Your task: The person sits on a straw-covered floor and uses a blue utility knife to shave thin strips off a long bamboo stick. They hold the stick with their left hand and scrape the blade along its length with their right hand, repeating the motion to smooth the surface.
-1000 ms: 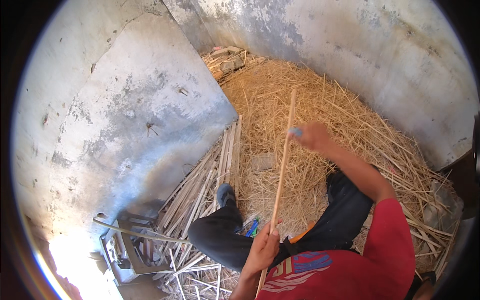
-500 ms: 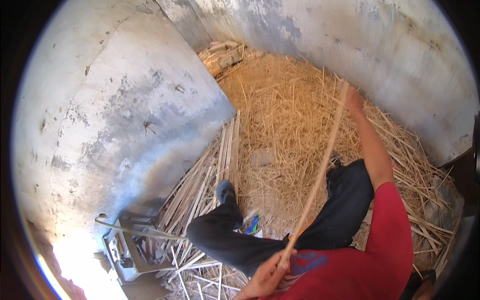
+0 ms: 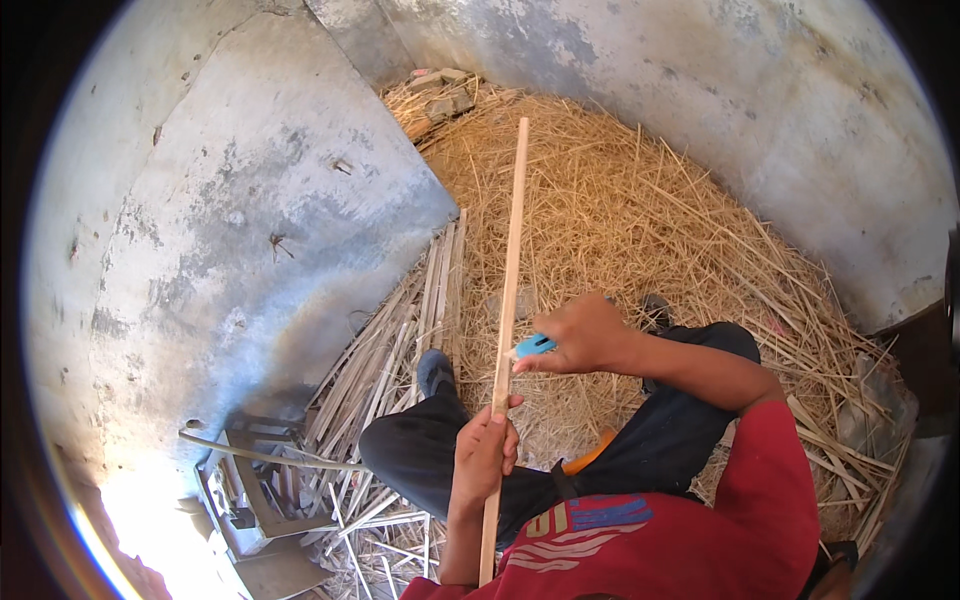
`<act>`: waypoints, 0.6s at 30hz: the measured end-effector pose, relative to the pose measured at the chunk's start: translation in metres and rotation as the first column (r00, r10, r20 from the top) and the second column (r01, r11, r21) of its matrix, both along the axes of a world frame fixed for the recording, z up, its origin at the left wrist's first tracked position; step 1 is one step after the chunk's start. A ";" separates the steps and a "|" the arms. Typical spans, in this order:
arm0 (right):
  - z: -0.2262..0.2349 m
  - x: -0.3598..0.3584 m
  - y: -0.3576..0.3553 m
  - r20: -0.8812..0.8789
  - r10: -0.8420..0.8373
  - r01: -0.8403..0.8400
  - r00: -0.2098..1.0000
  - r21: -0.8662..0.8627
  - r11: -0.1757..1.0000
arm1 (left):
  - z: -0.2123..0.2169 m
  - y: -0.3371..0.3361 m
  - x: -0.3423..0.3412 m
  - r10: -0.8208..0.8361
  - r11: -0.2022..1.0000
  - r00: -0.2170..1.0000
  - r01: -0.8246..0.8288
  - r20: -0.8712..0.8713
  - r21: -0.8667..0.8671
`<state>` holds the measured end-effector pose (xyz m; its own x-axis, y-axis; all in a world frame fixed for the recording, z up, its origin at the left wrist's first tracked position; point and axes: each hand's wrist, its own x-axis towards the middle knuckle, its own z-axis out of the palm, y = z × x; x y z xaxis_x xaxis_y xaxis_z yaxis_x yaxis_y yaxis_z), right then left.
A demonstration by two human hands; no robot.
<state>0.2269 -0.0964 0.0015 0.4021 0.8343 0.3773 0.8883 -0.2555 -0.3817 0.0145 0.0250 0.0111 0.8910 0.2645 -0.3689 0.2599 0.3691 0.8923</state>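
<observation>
A long pale bamboo strip stands lengthwise in front of me, its lower end running down past my red shirt. My left hand is closed around its lower part, the thumb lying along its face. Just above, my right hand grips a blue utility knife. The knife's tip meets the strip's right edge; the blade itself is too small to make out clearly. An orange object, perhaps a tool handle, lies by my right thigh, partly hidden.
Thin shavings pile up ahead against the curved, stained wall. Split strips lie in a bundle to the left, beside a slanted panel. A metal frame with a projecting rod stands at lower left. Stones sit at the back.
My right hand has come back from the far right to beside the strip, and the blue knife now shows. The strip has swung left to near upright; my left hand has moved up and left.
</observation>
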 end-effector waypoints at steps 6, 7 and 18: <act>-0.026 0.040 0.018 0.061 -0.222 0.229 0.973 -0.184 0.956 | 0.018 -0.014 0.002 -0.006 0.960 0.999 0.020 -0.052 0.281; -0.026 0.037 0.018 0.038 -0.185 0.188 0.982 -0.095 0.977 | 0.018 -0.013 0.001 -0.008 0.959 0.999 0.022 -0.051 0.283; -0.017 0.059 0.020 -0.038 -0.261 0.247 0.965 -0.211 0.946 | 0.013 -0.020 -0.016 0.030 0.869 0.999 -0.006 -0.040 0.494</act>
<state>0.2860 -0.0768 -0.0158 0.6287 0.7572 0.1773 0.7588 -0.5473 -0.3531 -0.0016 0.0045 0.0243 0.8701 0.4384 -0.2251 0.3013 -0.1118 0.9470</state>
